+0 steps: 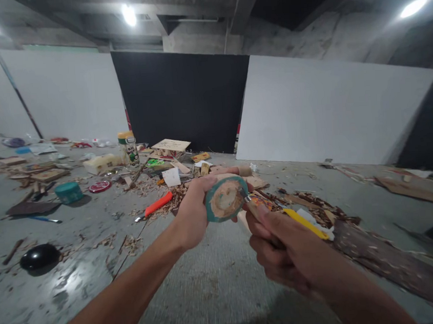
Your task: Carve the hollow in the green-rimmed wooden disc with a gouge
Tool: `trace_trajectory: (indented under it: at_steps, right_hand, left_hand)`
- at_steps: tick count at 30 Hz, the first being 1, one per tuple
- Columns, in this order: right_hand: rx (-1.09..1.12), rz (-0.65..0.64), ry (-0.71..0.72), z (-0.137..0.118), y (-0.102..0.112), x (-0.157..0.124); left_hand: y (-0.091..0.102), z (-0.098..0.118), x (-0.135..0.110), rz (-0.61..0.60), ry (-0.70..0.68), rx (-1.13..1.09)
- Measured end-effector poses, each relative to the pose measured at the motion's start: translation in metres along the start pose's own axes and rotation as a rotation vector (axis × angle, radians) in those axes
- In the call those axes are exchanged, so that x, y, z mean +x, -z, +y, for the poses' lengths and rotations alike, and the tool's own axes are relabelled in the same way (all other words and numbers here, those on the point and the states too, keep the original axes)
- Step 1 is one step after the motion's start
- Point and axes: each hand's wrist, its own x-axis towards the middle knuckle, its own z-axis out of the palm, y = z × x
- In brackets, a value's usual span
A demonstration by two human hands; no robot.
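Observation:
My left hand (pixel 194 207) is closed round a round wooden piece (pixel 226 198) with a teal painted rim and a bare, carved middle, held up face-on in the centre of the view. My right hand (pixel 280 248) is closed in a fist round the handle of a small carving tool (pixel 249 201), whose tip rests against the right edge of the round piece. Both forearms reach in from the bottom of the frame.
A concrete floor (pixel 216 279) is strewn with wood shavings. An orange utility knife (pixel 156 205), a yellow cutter (pixel 305 222), a teal tub (pixel 68 192), a red lid (pixel 99 186), a glue bottle (pixel 128 149), a black round object (pixel 40 256) and wooden boards (pixel 170 145) lie around.

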Motion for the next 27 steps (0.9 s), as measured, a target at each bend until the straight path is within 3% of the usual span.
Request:
trace_trajectory:
  at_steps: [2, 4, 8, 10, 12, 17, 27]
  right_hand:
    - [-0.151, 0.155, 0.139, 0.002, 0.003, 0.001]
    - [-0.14, 0.135, 0.139, 0.003, 0.007, 0.002]
    - [0.315, -0.382, -0.153, 0.001, 0.018, 0.002]
    - [0.494, -0.597, -0.194, 0.002, 0.023, 0.003]
    - [0.583, -0.704, -0.171, 0.004, 0.026, 0.005]
    - [0.62, -0.708, -0.124, 0.004, 0.023, 0.007]
    - [0.673, -0.667, -0.207, 0.003, 0.015, 0.006]
  left_hand:
    - [0.001, 0.0, 0.0, -0.002, 0.007, 0.005]
    - [0.001, -0.001, 0.0, 0.009, 0.019, 0.006]
    - [0.0, 0.001, 0.0, 0.019, 0.016, -0.032]
    - [0.001, 0.004, -0.002, 0.018, 0.027, -0.062]
    - [0.003, 0.007, -0.004, 0.028, 0.051, -0.107]
    - [0.01, 0.009, -0.004, 0.036, 0.092, -0.235]
    - [0.006, 0.0, 0.001, 0.009, 0.153, -0.262]
